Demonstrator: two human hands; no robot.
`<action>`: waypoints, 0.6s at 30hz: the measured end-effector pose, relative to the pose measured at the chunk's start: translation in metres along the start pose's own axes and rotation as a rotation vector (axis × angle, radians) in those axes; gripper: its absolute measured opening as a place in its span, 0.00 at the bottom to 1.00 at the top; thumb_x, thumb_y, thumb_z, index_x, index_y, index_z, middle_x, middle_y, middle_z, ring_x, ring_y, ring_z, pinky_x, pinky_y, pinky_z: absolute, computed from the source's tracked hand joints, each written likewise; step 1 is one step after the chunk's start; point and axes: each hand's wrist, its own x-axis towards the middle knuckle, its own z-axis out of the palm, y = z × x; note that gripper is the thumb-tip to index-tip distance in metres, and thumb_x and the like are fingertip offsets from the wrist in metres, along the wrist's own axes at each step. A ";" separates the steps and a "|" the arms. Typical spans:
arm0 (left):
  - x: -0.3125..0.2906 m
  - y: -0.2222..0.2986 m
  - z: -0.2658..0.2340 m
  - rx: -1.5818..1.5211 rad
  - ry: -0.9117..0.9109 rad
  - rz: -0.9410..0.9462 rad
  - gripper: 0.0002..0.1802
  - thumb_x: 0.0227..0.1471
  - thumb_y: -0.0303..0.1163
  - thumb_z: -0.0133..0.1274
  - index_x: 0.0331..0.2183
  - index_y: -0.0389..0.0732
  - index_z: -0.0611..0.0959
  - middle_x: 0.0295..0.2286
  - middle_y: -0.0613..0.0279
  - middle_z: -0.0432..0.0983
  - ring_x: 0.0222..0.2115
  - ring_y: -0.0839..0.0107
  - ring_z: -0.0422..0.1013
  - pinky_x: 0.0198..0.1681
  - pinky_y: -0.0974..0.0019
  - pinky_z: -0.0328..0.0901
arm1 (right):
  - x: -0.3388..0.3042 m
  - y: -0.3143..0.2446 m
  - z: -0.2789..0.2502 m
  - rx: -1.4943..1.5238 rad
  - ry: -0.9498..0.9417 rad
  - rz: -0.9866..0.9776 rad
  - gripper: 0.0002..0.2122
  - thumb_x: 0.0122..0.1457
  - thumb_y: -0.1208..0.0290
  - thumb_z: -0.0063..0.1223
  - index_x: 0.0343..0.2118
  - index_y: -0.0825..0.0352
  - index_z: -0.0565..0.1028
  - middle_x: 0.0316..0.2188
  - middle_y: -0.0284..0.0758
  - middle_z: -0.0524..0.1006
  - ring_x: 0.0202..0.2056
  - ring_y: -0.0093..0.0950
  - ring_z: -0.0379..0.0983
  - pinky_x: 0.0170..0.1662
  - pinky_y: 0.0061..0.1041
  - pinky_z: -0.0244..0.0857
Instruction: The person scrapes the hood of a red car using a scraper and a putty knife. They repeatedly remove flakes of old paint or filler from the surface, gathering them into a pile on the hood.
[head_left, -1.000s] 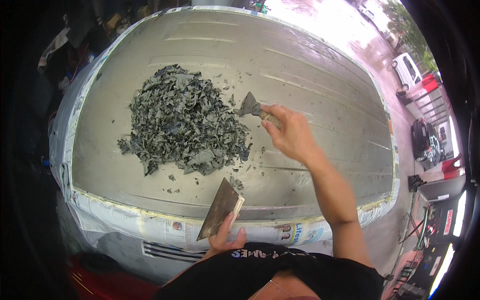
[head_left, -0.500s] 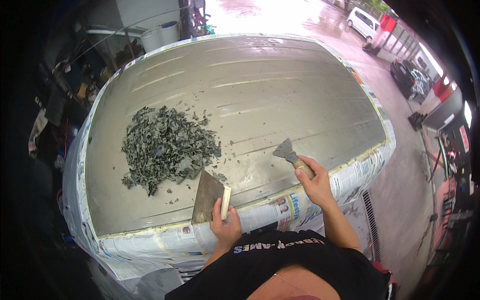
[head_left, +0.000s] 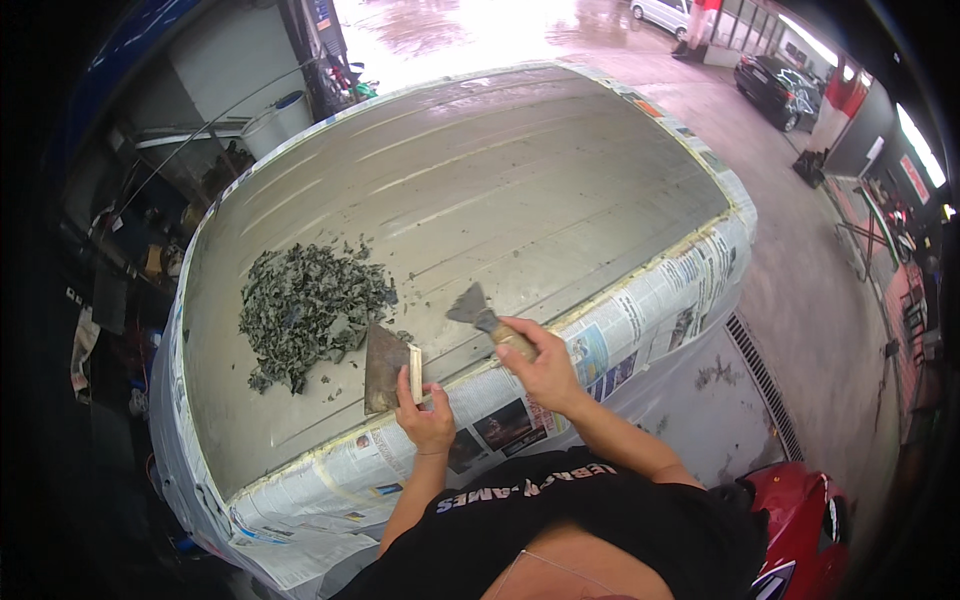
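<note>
Fingers (head_left: 404,388) of the left hand (head_left: 425,418) are clenching around the pale handle edge of a wide flat scraper (head_left: 386,367), which is standing tilted with its rusty-brown blade resting against the grey sanded panel (head_left: 520,190). Just beyond that blade a pile of dark grey flakes (head_left: 305,308) is lying on the panel, its near edge just beside the scraper, with a few loose flakes scattering around it.

Gripping the wooden handle of a small putty knife (head_left: 483,316), the right hand (head_left: 545,368) is sitting near the panel's lower edge. The putty knife's dark blade is pointing up and to the left, lying on or just above the panel, well to the right of the pile. The two hands are working near each other, the left one slightly lower in the view, both wrists crossing over the band of newspaper masking (head_left: 640,310) that is running around the panel's rim and hanging down its side.

Both forearms are coming up from the lower edge, out of a black shirt (head_left: 590,520). Wet concrete floor (head_left: 800,300) is showing to the right, with a drain grate (head_left: 765,385) running along it and a red object (head_left: 800,520) at the lower right. Cars (head_left: 775,85) are standing at the upper right, and cluttered shelves (head_left: 150,240) are filling the dark left side.
</note>
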 end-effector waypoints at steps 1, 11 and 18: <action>0.000 0.002 0.000 -0.039 -0.002 -0.002 0.32 0.48 0.28 0.60 0.56 0.34 0.74 0.27 0.61 0.79 0.19 0.70 0.65 0.22 0.67 0.59 | -0.003 0.000 0.006 0.012 0.000 -0.010 0.20 0.61 0.69 0.59 0.54 0.73 0.73 0.40 0.36 0.79 0.42 0.21 0.73 0.47 0.22 0.67; 0.000 0.001 0.000 -0.058 -0.059 0.027 0.30 0.51 0.26 0.57 0.56 0.34 0.73 0.29 0.58 0.78 0.20 0.70 0.64 0.23 0.66 0.58 | -0.015 0.017 0.037 0.079 0.102 -0.044 0.19 0.64 0.70 0.57 0.55 0.72 0.72 0.31 0.28 0.75 0.28 0.14 0.67 0.30 0.16 0.64; 0.001 -0.010 -0.004 -0.330 -0.098 0.066 0.19 0.63 0.26 0.49 0.53 0.27 0.74 0.41 0.45 0.77 0.34 0.64 0.77 0.38 0.63 0.71 | -0.007 0.020 0.045 0.058 0.144 0.025 0.19 0.64 0.68 0.55 0.54 0.73 0.72 0.37 0.40 0.80 0.39 0.23 0.75 0.45 0.23 0.69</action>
